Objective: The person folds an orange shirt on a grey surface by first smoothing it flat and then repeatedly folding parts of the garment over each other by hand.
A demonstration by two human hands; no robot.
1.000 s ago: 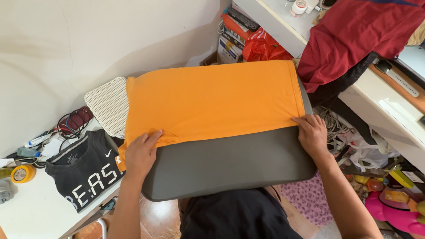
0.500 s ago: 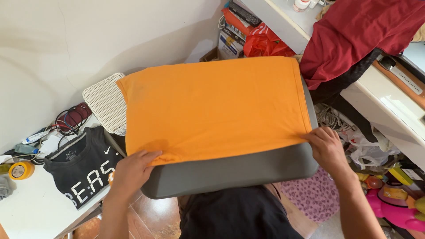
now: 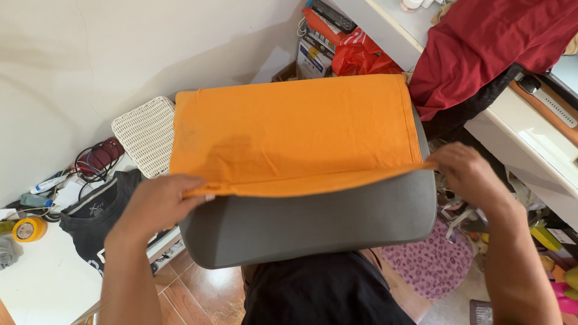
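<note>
The orange shirt (image 3: 289,129) lies spread on the grey board (image 3: 313,225), already folded to a rectangle. Left hand (image 3: 158,201) and right hand (image 3: 466,174) each pinch a near corner, lifting that edge off the board; the fold away from the person looks still undone.

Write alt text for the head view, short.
Two bare hands lift the near edge of an orange T-shirt spread on a grey padded board: left hand at the left corner, right hand at the right. A black folded shirt lies on the white table at left; red cloth drapes the desk at right.
</note>
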